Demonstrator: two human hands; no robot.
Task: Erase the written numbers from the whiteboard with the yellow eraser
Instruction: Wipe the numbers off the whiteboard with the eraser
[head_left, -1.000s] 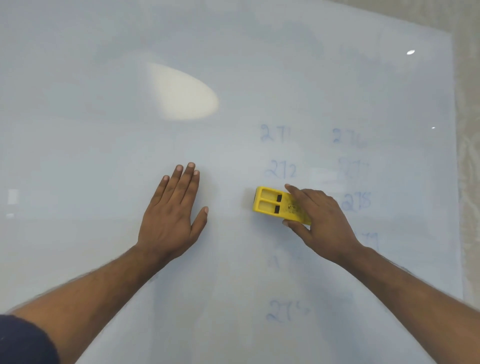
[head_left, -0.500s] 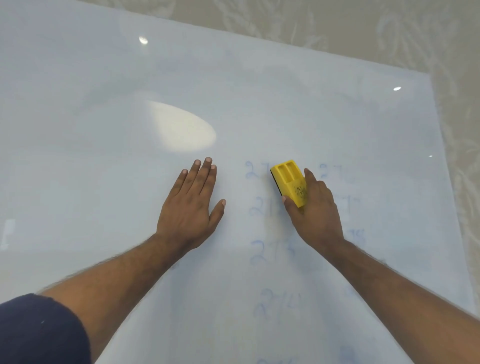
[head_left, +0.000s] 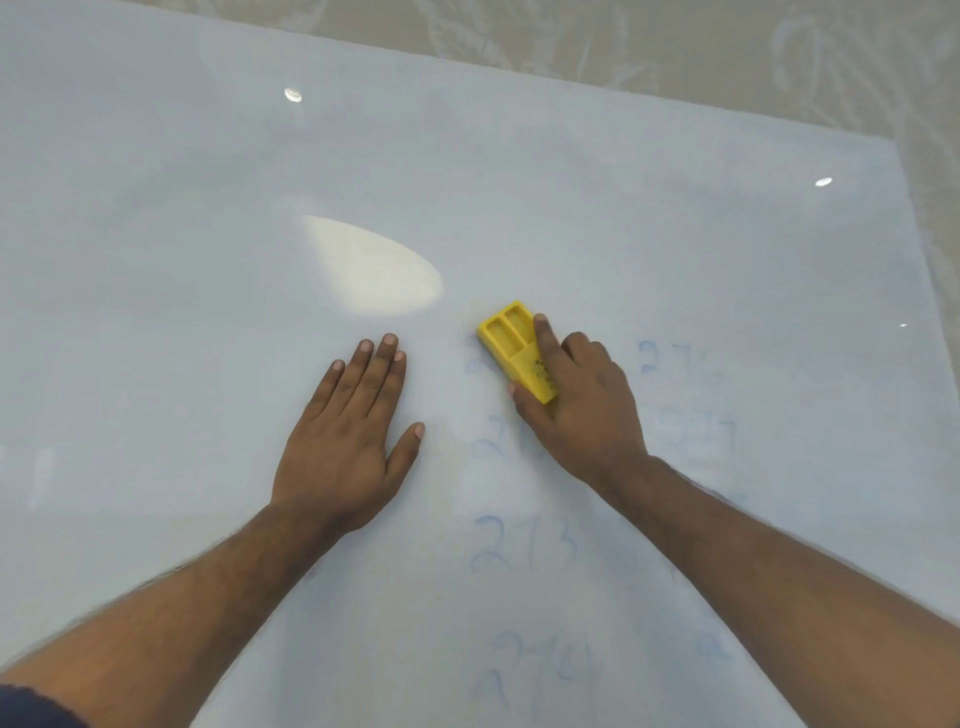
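A large whiteboard (head_left: 571, 182) fills the view. Faint blue numbers are written on it in two columns: "273" (head_left: 522, 543) and a smeared number (head_left: 540, 665) below it in the left column, "276" (head_left: 675, 361) and a blurred one (head_left: 698, 434) on the right. My right hand (head_left: 582, 410) presses the yellow eraser (head_left: 514, 345) flat on the board at the top of the left column, covering the number there. My left hand (head_left: 348, 441) lies flat on the board with fingers spread, left of the eraser, holding nothing.
The board's far edge (head_left: 571, 78) and right edge (head_left: 924, 312) meet a beige patterned surface (head_left: 727, 47). A bright oval light reflection (head_left: 374, 270) sits just above my left hand.
My right hand has pushed the eraser up the left column, from beside "272" to the topmost number, turning it more upright. The view has tilted, so the numbers sit lower in frame. My left hand stays flat.
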